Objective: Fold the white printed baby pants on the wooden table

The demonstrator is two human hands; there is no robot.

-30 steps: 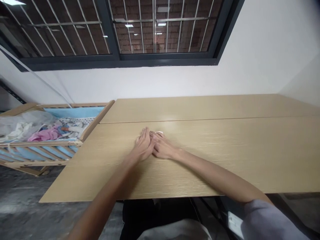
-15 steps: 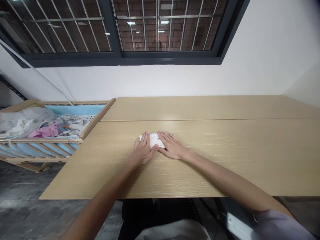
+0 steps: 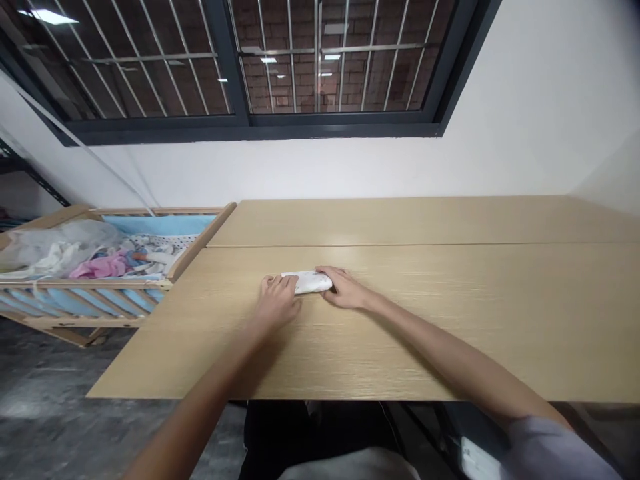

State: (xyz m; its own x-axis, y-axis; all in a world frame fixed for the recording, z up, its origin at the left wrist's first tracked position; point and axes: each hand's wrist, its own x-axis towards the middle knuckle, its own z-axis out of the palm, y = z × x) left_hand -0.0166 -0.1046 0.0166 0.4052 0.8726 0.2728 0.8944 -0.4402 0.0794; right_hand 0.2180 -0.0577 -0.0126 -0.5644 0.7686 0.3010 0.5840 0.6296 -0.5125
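On the wooden table, a small folded white cloth [image 3: 311, 281] with a faint print lies between my hands, its near edge looking thick and rounded. My left hand [image 3: 278, 298] grips its left end with curled fingers. Around the right end, my right hand [image 3: 345, 288] has its fingers over the far side and its thumb on the near side. Both ends of the cloth are partly hidden by my fingers. Whether it is lifted off the tabletop, I cannot tell.
The wooden table [image 3: 450, 300] has a seam running along its rear part. To the left stands a wooden crib [image 3: 150, 283] with blue lining, holding a pink cloth [image 3: 103, 265] and white fabric. A barred window [image 3: 320, 120] is in the wall behind.
My hands were pressed flat on the cloth; now their fingers curl around its two ends. The left hand has shifted slightly left, and the cloth looks narrower and tilted up.
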